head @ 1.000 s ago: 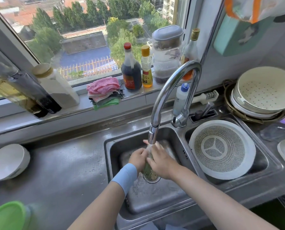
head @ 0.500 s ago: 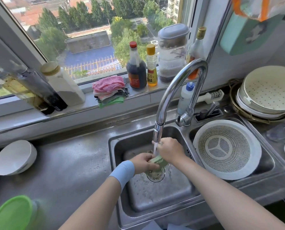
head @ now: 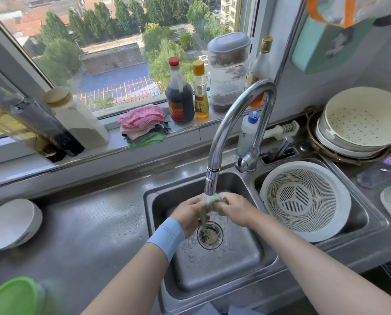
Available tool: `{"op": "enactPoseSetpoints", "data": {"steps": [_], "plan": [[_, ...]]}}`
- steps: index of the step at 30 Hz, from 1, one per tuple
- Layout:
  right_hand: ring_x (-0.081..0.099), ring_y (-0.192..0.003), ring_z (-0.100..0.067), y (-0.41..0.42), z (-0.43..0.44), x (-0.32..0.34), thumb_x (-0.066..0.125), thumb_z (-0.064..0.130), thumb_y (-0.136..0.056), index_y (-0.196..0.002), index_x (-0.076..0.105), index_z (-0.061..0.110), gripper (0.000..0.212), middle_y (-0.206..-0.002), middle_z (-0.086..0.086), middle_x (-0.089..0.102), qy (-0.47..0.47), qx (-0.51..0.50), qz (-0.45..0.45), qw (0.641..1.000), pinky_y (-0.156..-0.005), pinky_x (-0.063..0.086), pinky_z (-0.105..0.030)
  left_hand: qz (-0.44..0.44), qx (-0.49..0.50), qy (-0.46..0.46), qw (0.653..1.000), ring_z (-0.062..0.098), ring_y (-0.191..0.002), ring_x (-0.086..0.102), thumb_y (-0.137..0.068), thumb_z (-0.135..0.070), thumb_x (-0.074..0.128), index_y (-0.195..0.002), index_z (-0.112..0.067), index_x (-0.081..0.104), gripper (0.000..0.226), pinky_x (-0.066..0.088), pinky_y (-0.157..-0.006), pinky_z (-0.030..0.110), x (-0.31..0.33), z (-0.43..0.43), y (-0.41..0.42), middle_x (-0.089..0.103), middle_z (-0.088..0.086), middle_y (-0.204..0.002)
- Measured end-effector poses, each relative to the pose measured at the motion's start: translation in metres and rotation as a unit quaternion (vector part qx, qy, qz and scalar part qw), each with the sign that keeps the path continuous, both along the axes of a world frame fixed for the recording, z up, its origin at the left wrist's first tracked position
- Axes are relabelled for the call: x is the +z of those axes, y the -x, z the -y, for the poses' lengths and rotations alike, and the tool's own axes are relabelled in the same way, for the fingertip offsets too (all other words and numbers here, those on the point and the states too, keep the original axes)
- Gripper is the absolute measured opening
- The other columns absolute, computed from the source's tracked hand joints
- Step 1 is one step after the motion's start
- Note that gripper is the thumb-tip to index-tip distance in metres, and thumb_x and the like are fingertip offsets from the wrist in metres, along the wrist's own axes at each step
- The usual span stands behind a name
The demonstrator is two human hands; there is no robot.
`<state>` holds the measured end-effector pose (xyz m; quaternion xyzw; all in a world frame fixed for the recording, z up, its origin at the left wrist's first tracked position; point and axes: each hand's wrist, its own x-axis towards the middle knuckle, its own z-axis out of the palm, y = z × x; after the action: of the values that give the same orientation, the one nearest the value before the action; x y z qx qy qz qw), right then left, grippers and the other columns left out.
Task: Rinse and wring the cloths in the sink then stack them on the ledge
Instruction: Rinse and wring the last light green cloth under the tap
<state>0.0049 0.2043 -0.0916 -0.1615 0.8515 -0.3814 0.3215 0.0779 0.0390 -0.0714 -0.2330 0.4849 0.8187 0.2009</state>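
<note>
Over the left sink basin (head: 240, 276) I hold a wet pale green cloth (head: 210, 204) right under the faucet spout (head: 211, 183), where water runs onto it. My left hand (head: 188, 213), with a blue wristband, grips the cloth's left side and lower end. My right hand (head: 236, 209) grips its right side. The cloth's tail hangs toward the drain (head: 210, 235). A stack of folded cloths (head: 143, 125), pink on top and green at the bottom, lies on the window ledge (head: 112, 153).
Bottles (head: 179, 96) and a plastic container (head: 228, 71) stand on the ledge right of the stack; jars (head: 76, 114) stand left of it. A white colander (head: 303, 201) fills the right basin. A white bowl (head: 10, 223) and a green lid (head: 12, 296) sit on the left counter.
Both hands have lifted the green cloth from near the drain up to just beneath the spout. The camera view has shifted slightly.
</note>
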Motion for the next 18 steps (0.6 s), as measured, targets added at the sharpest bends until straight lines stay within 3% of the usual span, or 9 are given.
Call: {"op": "enactPoseSetpoints", "data": {"steps": [2, 5, 7, 10, 13, 16, 18], "plan": [[0.066, -0.082, -0.016, -0.006, 0.009, 0.001, 0.049, 0.059, -0.084, -0.082, 0.066, 0.024, 0.039, -0.081, 0.006, 0.069, 0.026, -0.048, 0.024, 0.998, -0.082, 0.054, -0.042, 0.010, 0.042, -0.048, 0.998, 0.014, -0.071, 0.060, -0.101, -0.009, 0.048, -0.114, -0.005, 0.066, 0.023, 0.046, -0.066, 0.025, 0.000, -0.007, 0.000, 0.067, 0.008, -0.091], [0.063, -0.075, -0.022, -0.015, 0.023, 0.011, 0.044, 0.065, -0.082, -0.068, 0.065, 0.019, 0.052, -0.071, 0.002, 0.067, 0.018, -0.135, 0.031, 0.990, -0.071, 0.049, -0.037, 0.046, 0.108, -0.050, 0.992, 0.016, -0.068, 0.059, -0.097, -0.011, 0.057, -0.118, -0.004, 0.069, 0.025, 0.046, -0.057, 0.025, -0.003, -0.014, 0.001, 0.067, 0.011, -0.091], [0.064, -0.077, -0.024, -0.019, 0.032, 0.013, 0.041, 0.063, -0.090, -0.074, 0.069, 0.017, 0.057, -0.075, -0.004, 0.069, 0.007, -0.182, 0.052, 0.982, -0.072, 0.048, -0.032, 0.072, 0.161, -0.026, 0.984, 0.019, -0.070, 0.065, -0.096, -0.018, 0.062, -0.120, -0.003, 0.068, 0.029, 0.053, -0.055, 0.025, -0.008, -0.017, -0.001, 0.070, 0.012, -0.093], [0.067, -0.091, -0.030, -0.024, 0.044, 0.014, 0.037, 0.048, -0.098, -0.089, 0.070, 0.016, 0.046, -0.094, -0.010, 0.070, 0.041, -0.237, 0.066, 0.968, -0.080, 0.058, -0.041, 0.082, 0.205, 0.016, 0.975, 0.025, -0.085, 0.071, -0.097, -0.023, 0.062, -0.119, -0.003, 0.068, 0.030, 0.059, -0.064, 0.029, -0.011, -0.021, -0.005, 0.073, 0.017, -0.106], [0.064, -0.098, -0.033, -0.033, 0.057, 0.011, 0.044, 0.037, -0.094, -0.106, 0.057, 0.024, 0.022, -0.112, -0.015, 0.063, 0.132, -0.286, 0.144, 0.938, -0.062, 0.061, -0.040, 0.049, 0.190, 0.003, 0.981, 0.023, -0.084, 0.071, -0.103, -0.010, 0.048, -0.125, -0.005, 0.065, 0.029, 0.056, -0.057, 0.027, -0.007, -0.016, -0.007, 0.070, 0.019, -0.115], [0.064, -0.108, -0.026, -0.038, 0.063, 0.000, 0.055, 0.039, -0.085, -0.123, 0.049, 0.047, 0.039, -0.119, -0.003, 0.065, 0.206, -0.293, 0.170, 0.918, -0.086, 0.056, -0.042, 0.038, 0.114, 0.031, 0.992, 0.019, -0.092, 0.069, -0.100, 0.001, 0.045, -0.127, -0.011, 0.066, 0.035, 0.055, -0.064, 0.024, -0.003, -0.010, -0.012, 0.072, 0.014, -0.116], [0.066, -0.101, -0.018, -0.039, 0.063, 0.002, 0.057, 0.044, -0.088, -0.107, 0.059, 0.046, 0.020, -0.105, 0.006, 0.070, 0.176, -0.285, 0.111, 0.936, -0.089, 0.053, -0.039, 0.034, 0.090, 0.052, 0.994, 0.011, -0.075, 0.069, -0.097, 0.001, 0.053, -0.122, -0.009, 0.068, 0.031, 0.052, -0.060, 0.020, -0.001, -0.012, -0.014, 0.075, 0.009, -0.100]]}}
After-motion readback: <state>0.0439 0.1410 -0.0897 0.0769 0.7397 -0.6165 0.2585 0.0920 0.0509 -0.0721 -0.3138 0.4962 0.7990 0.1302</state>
